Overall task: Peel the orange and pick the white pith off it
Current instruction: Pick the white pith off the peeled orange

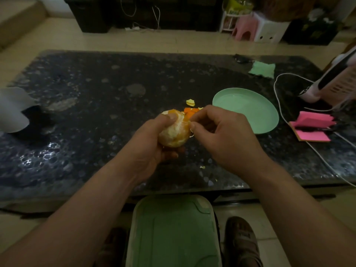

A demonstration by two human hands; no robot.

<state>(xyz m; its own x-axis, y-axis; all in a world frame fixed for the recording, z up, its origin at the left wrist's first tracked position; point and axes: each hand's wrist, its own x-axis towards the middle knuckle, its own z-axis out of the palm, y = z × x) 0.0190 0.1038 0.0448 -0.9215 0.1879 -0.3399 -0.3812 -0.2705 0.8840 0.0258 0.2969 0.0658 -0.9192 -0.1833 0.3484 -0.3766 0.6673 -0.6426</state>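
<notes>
A mostly peeled orange (176, 132), streaked with white pith, is held above the dark table. My left hand (152, 145) grips it from the left, thumb on top and fingers curled underneath. My right hand (219, 135) is at the orange's right side, its thumb and forefinger pinching a bit of pith or peel at the fruit's edge. Torn pieces of orange peel (189, 111) lie on the table just behind the fruit, with one pale piece (190, 102) a little farther back.
A green plate (248, 110) stands right of the hands. Pink sticky notes (312, 128), a white cable (279, 105) and a pink appliance (333, 81) sit at the right edge. A green cloth (263, 69) lies at the back, a grey object (13, 109) at left, a green stool (173, 232) below.
</notes>
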